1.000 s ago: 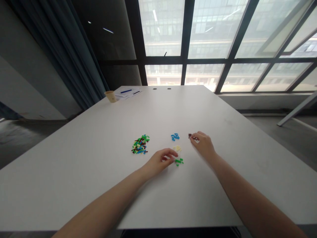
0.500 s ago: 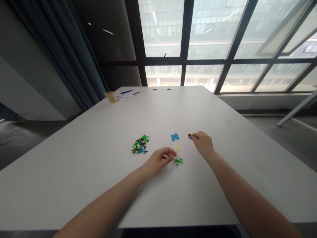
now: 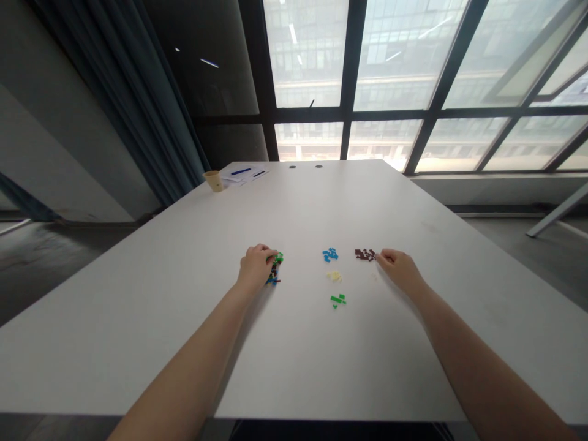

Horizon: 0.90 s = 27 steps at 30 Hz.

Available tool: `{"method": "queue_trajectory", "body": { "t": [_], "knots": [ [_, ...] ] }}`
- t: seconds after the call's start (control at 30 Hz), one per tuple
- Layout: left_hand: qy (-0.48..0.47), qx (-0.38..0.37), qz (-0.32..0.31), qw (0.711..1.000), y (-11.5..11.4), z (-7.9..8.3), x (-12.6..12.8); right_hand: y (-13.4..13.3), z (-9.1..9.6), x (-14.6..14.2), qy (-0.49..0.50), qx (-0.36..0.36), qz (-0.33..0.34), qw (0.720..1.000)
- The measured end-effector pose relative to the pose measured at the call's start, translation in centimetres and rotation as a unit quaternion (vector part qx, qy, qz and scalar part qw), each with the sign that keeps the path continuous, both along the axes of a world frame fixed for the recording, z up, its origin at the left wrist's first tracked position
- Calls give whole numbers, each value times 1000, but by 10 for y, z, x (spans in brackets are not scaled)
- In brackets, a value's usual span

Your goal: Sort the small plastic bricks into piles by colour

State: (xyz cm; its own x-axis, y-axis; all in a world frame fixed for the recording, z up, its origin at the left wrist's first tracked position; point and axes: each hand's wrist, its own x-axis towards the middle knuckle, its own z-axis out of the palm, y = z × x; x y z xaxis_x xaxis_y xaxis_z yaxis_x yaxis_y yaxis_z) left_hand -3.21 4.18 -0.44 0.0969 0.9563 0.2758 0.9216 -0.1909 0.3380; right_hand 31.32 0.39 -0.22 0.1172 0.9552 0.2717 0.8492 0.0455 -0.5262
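Note:
My left hand point(image 3: 255, 267) rests on the mixed heap of small coloured bricks point(image 3: 275, 269), fingers curled over it; whether it holds a piece is hidden. To the right lie sorted groups: blue bricks point(image 3: 329, 254), cream bricks point(image 3: 335, 276), green bricks point(image 3: 338, 300) and dark brown bricks point(image 3: 364, 253). My right hand point(image 3: 399, 267) lies just right of the brown group, fingertips pinched together beside it, with nothing clearly seen in them.
All of this sits on a large white table point(image 3: 294, 343). At its far left corner stand a paper cup point(image 3: 214, 180) and papers with a blue pen point(image 3: 243, 172). Windows and a dark curtain lie beyond.
My left hand has moved left from the green group to the mixed heap. My right hand has drawn back slightly from the brown group, which now shows fully.

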Motion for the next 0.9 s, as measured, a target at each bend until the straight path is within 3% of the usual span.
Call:
{"method": "queue_trajectory", "body": {
  "t": [0.17, 0.53, 0.67, 0.9],
  "knots": [
    [50, -4, -12, 999, -2, -8, 9, 0, -3, -3, -12, -6, 31, 999],
    [53, 17, -22, 998, -3, -4, 14, -3, 2, -8, -17, -24, 53, 998],
    [-25, 36, -70, 997, -5, -1, 17, -6, 4, -9, -14, -23, 62, 998],
    [-244, -44, -135, 959, -30, 14, 46, -14, 11, -19, -1, -7, 93, 996]
  ]
}}
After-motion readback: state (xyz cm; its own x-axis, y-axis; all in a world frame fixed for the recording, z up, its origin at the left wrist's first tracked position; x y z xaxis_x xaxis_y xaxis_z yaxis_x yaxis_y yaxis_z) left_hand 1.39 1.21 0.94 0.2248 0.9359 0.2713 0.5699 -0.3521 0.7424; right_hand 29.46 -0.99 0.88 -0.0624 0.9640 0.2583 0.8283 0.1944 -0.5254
